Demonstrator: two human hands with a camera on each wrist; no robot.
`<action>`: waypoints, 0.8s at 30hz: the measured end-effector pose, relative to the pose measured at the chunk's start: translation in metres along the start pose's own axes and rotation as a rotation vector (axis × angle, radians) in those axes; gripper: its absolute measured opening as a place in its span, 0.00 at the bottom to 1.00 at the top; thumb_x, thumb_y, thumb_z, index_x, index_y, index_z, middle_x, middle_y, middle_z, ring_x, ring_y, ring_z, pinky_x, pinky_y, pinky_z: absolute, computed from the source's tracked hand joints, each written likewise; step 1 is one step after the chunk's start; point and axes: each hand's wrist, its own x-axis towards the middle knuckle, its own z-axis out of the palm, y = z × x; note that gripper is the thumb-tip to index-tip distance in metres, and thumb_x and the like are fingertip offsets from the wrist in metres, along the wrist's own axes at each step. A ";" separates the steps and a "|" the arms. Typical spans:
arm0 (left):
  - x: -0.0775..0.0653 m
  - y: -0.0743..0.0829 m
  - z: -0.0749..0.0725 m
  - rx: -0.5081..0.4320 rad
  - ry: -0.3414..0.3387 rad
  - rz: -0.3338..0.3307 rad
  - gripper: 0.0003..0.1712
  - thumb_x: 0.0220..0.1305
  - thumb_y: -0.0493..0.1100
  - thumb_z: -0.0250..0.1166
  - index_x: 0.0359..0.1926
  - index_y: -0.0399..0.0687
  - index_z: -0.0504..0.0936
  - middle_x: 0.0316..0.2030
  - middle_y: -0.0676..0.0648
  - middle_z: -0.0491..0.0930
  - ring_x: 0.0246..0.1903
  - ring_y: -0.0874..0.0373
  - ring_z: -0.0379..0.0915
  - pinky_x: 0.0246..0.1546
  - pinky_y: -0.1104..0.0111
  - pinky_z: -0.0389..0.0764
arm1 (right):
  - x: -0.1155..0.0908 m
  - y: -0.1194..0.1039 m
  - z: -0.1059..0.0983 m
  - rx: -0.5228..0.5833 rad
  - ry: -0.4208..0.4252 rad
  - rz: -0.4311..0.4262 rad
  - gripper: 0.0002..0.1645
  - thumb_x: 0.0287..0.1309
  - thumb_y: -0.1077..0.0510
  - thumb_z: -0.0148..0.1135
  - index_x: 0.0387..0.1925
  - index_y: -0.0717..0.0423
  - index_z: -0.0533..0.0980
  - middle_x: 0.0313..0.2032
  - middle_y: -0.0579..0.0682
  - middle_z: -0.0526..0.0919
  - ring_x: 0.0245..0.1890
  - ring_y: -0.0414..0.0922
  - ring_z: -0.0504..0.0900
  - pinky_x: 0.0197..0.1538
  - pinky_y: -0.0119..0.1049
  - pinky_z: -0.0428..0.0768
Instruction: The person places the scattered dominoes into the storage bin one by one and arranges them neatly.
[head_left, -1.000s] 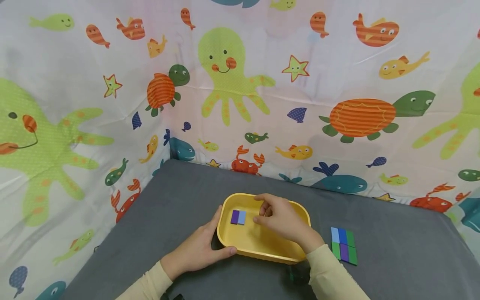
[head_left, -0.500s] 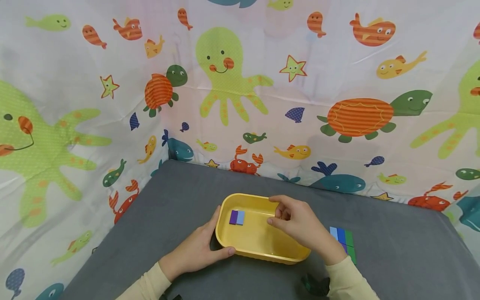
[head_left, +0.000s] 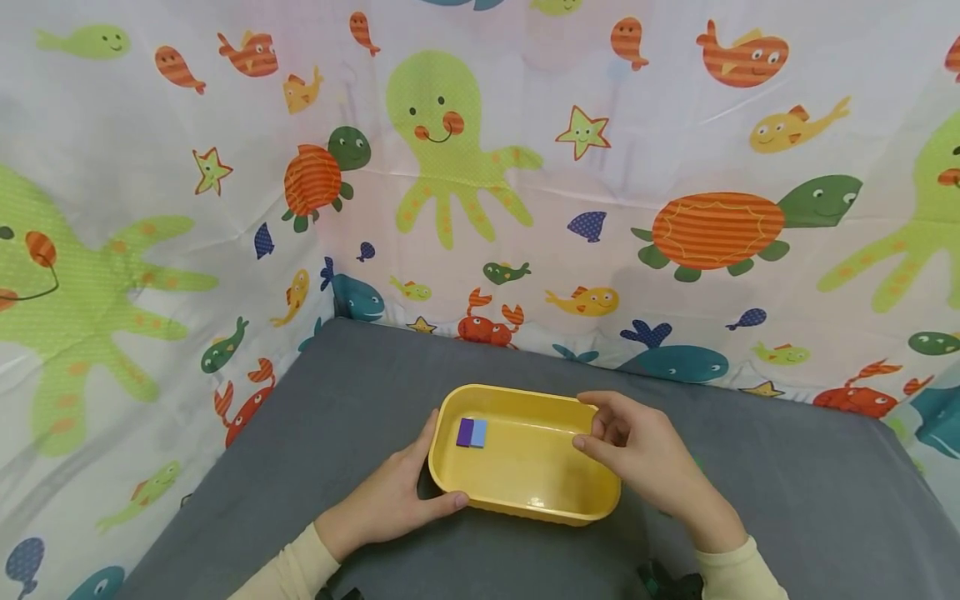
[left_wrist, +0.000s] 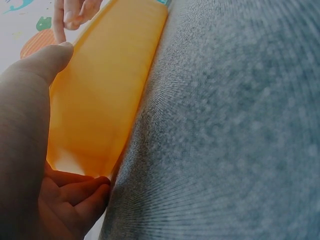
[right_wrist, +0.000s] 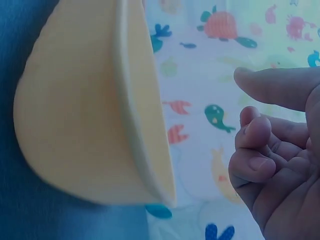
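Observation:
A yellow plastic tub stands on the grey cloth. My left hand grips its left end, thumb on the near rim and fingers round the side; the left wrist view shows those fingers curled against the tub wall. Inside, a purple tile and a light blue tile lie side by side at the left. Over the tub's right end hovers my right hand, thumb and index finger apart, other fingers loosely bent. Nothing shows between its fingers in the right wrist view.
Grey cloth covers the table. A white curtain printed with sea animals hangs along the back and left side. My right forearm and hand hide most of the tiles lying right of the tub. A dark object sits by my right cuff.
My right hand has moved right, from over the tub's middle to its right end, now covering the group of coloured tiles. The left hand keeps its hold on the tub.

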 end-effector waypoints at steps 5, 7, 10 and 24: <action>0.000 0.001 0.001 0.010 -0.002 -0.011 0.76 0.61 0.79 0.72 0.90 0.54 0.37 0.84 0.45 0.58 0.80 0.46 0.62 0.75 0.43 0.69 | -0.010 0.010 -0.013 -0.051 0.045 0.009 0.29 0.66 0.52 0.80 0.64 0.54 0.81 0.33 0.46 0.79 0.27 0.45 0.78 0.29 0.34 0.77; 0.000 0.001 0.001 0.010 -0.004 -0.013 0.76 0.61 0.80 0.72 0.90 0.54 0.37 0.84 0.45 0.58 0.80 0.46 0.62 0.75 0.43 0.69 | -0.015 0.016 -0.018 -0.064 0.057 0.019 0.28 0.66 0.53 0.80 0.64 0.54 0.81 0.32 0.46 0.80 0.27 0.44 0.78 0.29 0.34 0.77; 0.000 0.000 0.000 0.010 -0.004 -0.016 0.76 0.61 0.80 0.72 0.90 0.54 0.38 0.84 0.45 0.58 0.80 0.46 0.61 0.75 0.42 0.68 | -0.021 0.026 -0.026 -0.069 0.073 0.034 0.29 0.67 0.52 0.80 0.65 0.54 0.81 0.33 0.47 0.80 0.27 0.45 0.78 0.30 0.34 0.78; 0.001 0.002 0.000 -0.009 -0.008 0.000 0.75 0.63 0.78 0.72 0.90 0.51 0.37 0.85 0.46 0.56 0.81 0.48 0.60 0.76 0.43 0.66 | -0.038 0.073 -0.049 -0.054 0.095 0.135 0.32 0.73 0.47 0.74 0.69 0.58 0.78 0.36 0.51 0.82 0.29 0.45 0.81 0.32 0.36 0.78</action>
